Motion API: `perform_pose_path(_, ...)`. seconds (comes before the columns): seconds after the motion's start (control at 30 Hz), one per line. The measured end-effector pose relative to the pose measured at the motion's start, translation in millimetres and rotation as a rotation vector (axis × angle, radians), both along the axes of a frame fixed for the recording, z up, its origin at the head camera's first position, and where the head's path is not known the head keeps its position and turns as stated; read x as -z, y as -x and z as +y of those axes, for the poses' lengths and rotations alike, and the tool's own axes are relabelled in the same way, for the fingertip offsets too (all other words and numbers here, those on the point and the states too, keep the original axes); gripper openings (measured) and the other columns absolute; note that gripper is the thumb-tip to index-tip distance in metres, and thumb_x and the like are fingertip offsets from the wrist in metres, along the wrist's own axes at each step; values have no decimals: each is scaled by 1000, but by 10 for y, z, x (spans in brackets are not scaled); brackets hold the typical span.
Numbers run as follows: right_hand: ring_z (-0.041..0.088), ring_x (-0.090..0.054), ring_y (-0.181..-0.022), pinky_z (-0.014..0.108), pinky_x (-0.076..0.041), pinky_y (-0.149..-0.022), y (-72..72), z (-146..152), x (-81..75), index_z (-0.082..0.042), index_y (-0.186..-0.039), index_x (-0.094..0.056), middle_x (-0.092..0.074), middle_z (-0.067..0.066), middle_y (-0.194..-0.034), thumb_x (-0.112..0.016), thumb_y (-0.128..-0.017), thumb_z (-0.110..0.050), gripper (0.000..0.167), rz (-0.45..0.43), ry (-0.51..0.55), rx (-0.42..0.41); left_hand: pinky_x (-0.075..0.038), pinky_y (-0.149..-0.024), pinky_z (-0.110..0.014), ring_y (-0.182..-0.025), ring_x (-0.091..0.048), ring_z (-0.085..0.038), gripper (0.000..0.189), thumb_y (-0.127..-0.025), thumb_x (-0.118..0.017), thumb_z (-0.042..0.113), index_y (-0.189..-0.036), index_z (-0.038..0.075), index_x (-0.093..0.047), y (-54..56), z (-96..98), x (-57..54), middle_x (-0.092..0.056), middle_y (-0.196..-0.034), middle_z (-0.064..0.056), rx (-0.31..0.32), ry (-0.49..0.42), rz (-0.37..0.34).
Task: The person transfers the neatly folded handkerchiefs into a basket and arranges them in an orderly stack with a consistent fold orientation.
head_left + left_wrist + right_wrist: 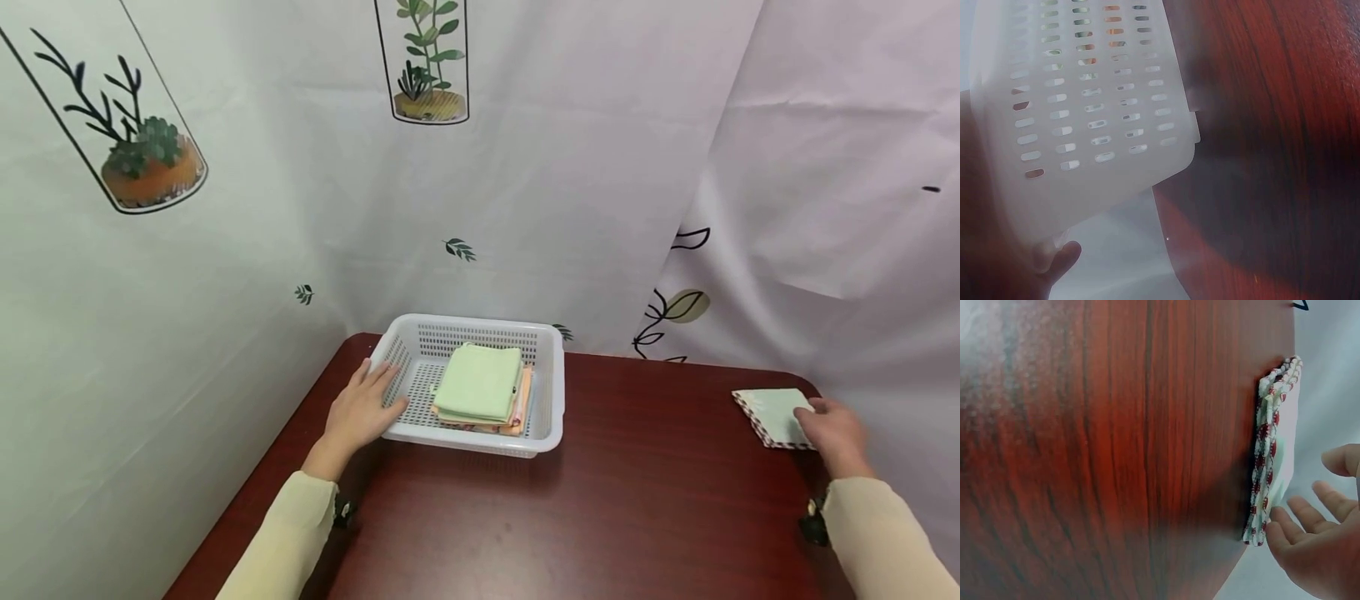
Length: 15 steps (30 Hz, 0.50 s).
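Note:
A white slotted plastic basket stands on the table, and a stack of folded cloths, a pale green one uppermost, lies inside it. My left hand rests on the basket's left rim, its fingers fairly straight and the thumb spread over the inside. From the left wrist, the slotted basket wall shows with one fingertip by its edge. At the table's far right corner lies a folded pale cloth with red-and-white edging. My right hand is at its right edge, thumb and fingers apart.
The dark red wooden table spans the space between basket and folded cloth. Pale printed curtains hang behind the table and along its left side, close to the basket.

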State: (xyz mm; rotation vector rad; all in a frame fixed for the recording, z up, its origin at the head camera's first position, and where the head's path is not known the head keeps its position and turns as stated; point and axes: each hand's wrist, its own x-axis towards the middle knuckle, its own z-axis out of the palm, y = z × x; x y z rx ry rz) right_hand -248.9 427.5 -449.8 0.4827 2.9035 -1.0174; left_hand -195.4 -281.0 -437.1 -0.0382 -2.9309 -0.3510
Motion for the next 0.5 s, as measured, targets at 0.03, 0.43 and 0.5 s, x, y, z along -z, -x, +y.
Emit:
perform_pose_path(0.03, 60, -37, -124, 65, -40, -96, 5, 5, 3, 20, -143, -31, -32, 45, -142, -40, -102, -29, 65, 3, -15, -8, -35, -112, -64, -153, -22, -40, 70, -94, -56, 47, -153, 12, -46, 3, -1, 0, -43, -158, -12, -2, 1, -1)
perform_pose_path(0.43, 64, -40, -116, 67, -39, -96, 56, 81, 103, 26, -134, -34, -36, 49, -134, -45, -101, -29, 65, 28, -149, -113, -35, -110, -66, -153, -21, -39, 69, -94, -57, 45, -153, 11, -46, 25, 7, -58, -42, -158, -13, -1, 4, -12)
perform_pose_path(0.5, 64, -41, -115, 66, -39, -96, 68, 83, 116, 27, -132, -35, -37, 50, -133, -45, -100, -27, 63, 34, -158, -109, -35, -110, -66, -153, -21, -40, 69, -94, -57, 45, -153, 11, -46, 22, 4, -64, -43, -158, -13, -1, 8, -12)
